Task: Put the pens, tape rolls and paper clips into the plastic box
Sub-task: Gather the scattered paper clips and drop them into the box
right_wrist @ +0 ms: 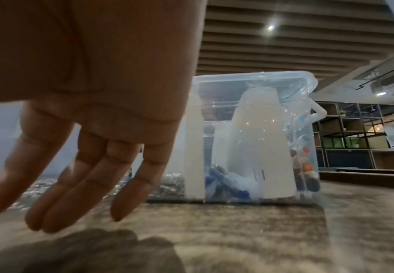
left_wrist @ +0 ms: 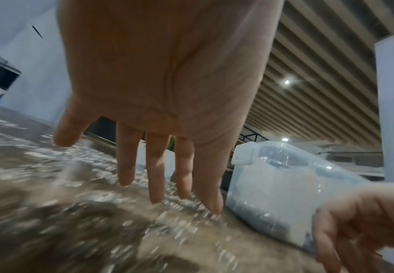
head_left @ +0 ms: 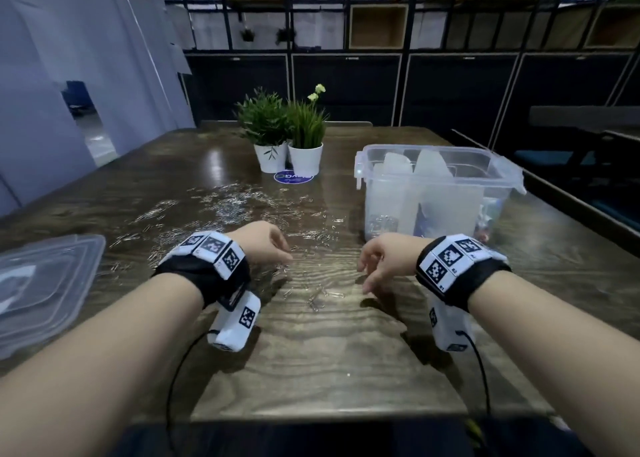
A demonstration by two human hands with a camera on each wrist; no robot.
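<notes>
Silver paper clips (head_left: 239, 207) lie scattered over the middle of the dark wooden table (head_left: 311, 352). The clear plastic box (head_left: 485, 176) stands open at the right, with white dividers, some clips and coloured pens (right_wrist: 305, 166) inside. My left hand (head_left: 277, 248) hovers just over the clips, fingers straight and spread, holding nothing (left_wrist: 158, 184). My right hand (head_left: 367, 269) is opposite it, left of the box's near corner, fingers extended downward and empty (right_wrist: 78, 203). A few clips (head_left: 322, 297) lie between the two hands.
The box's clear lid (head_left: 45, 283) lies at the table's left edge. Two small potted plants (head_left: 287, 134) in white pots stand at the far middle, with a blue round sticker (head_left: 292, 177) in front. Dark shelving lines the back wall.
</notes>
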